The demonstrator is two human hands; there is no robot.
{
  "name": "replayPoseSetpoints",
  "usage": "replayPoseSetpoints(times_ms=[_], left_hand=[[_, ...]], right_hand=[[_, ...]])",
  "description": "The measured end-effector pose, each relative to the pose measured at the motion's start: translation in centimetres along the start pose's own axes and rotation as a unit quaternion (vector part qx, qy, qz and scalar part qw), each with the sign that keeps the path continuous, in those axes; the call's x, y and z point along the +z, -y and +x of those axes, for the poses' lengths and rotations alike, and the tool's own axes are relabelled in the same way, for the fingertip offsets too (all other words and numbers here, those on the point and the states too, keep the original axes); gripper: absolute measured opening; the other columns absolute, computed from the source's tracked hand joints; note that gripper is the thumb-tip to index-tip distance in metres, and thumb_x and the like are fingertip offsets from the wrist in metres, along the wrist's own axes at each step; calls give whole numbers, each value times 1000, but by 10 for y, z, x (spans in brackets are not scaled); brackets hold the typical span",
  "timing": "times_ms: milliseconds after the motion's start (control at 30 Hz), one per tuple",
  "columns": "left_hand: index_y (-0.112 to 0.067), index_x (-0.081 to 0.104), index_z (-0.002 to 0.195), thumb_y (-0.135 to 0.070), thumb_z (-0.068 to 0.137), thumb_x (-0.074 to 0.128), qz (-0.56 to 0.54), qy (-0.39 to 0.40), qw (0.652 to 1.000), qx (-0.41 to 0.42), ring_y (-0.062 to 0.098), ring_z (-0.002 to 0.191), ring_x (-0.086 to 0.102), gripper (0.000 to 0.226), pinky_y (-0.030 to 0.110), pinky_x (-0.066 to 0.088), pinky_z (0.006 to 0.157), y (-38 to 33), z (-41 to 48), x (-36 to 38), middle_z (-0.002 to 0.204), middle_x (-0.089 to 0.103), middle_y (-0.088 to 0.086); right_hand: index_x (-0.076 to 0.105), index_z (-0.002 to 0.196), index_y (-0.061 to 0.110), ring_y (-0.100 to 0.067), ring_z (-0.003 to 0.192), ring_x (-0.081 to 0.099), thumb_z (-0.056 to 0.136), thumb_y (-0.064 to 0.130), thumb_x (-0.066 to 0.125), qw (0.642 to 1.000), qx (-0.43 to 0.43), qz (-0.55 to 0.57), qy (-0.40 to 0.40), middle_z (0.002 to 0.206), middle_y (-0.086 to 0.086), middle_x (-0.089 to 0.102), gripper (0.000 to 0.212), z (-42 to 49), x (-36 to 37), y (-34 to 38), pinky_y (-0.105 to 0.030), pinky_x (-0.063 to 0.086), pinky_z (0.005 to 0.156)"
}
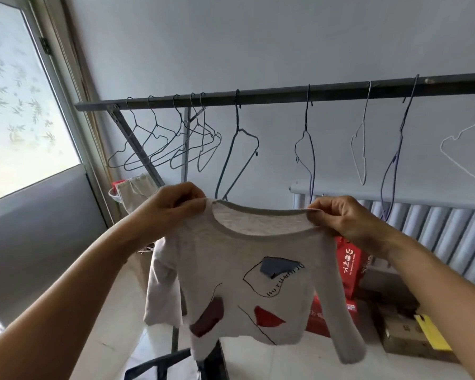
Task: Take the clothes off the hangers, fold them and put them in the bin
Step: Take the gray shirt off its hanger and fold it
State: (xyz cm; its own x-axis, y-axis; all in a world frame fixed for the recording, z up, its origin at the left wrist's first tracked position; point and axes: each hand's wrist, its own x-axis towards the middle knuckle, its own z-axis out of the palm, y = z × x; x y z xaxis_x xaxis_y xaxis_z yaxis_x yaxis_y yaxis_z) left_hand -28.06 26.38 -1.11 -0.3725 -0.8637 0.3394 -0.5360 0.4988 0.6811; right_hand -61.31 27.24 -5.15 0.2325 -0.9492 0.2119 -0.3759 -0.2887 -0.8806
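Observation:
A small light-grey long-sleeved top (247,272) with blue, red and maroon patches hangs in front of me, off any hanger. My left hand (173,207) pinches its left shoulder at the neckline. My right hand (346,218) pinches the right shoulder, so the top is spread out flat with both sleeves dangling. Behind it a dark metal rail (285,93) carries several bare wire hangers (176,144). No bin is clearly in view.
A frosted window (19,105) is at the left. A radiator (436,229) runs along the wall at the right. Red cartons (350,267) and cardboard boxes (403,333) stand on the floor below it. The rack's slanted leg (137,144) and base (159,366) are near me.

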Motion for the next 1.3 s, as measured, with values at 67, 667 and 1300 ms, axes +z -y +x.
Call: replayPoseSetpoints(times_ms=[67,667,1300], left_hand=[[-20,72,86,-31,89,67,-6,-16,1000,0,3,71,58,13,13,46,61,1,0,3,74,66,-8],[-13,74,82,-33,87,69,-172,-174,960,-137,13,65,60,21,31,51,64,12,-17,34,69,68,0],[-18,66,84,-30,94,63,-195,-254,945,-64,6,68,64,16,28,52,64,-37,-7,123,73,70,-3]], right_hand=[[65,80,4,-14,72,58,87,43,55,1000,6,21,0,73,-3,61,40,2,3,1,-25,45,68],[67,77,7,-17,69,61,76,33,68,988,16,136,-67,71,-6,65,27,-12,19,4,-24,51,62],[69,93,12,-10,78,70,93,34,61,975,-47,63,-207,83,-1,72,24,-2,105,39,-21,56,67]])
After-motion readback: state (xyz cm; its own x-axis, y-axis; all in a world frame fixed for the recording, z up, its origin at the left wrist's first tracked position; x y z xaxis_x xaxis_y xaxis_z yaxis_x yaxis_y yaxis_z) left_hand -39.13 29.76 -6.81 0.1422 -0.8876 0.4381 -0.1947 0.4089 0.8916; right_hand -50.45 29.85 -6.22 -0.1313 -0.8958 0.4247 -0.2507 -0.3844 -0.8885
